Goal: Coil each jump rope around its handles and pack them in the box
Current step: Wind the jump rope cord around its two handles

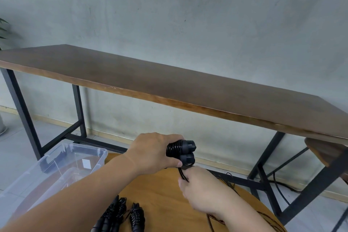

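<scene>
A: Start at the left. What is there?

B: A clear box (54, 167), lid off, low beside the round tabletop (162, 190). A white label shows inside; the rest of its contents I cannot make out.

A: On the tabletop?

B: Near the front edge, two coiled ropes (120, 214), black, lying side by side, handles wrapped in cord.

A: The left hand?

B: The left hand (152, 152) is raised above the tabletop, fingers curled round a pair of black handles (183, 153) held together. Cord is already wound in tight turns around them; the two end caps stick out past the fingers to the right.

A: The right hand?

B: The right hand (203, 192) sits just below the handles, fingers pinching the cord (183, 174) that runs down from them. Loose cord trails over the tabletop's right edge.

A: Behind?

B: A long dark desk (169, 81) on a black frame, against a grey wall.
</scene>
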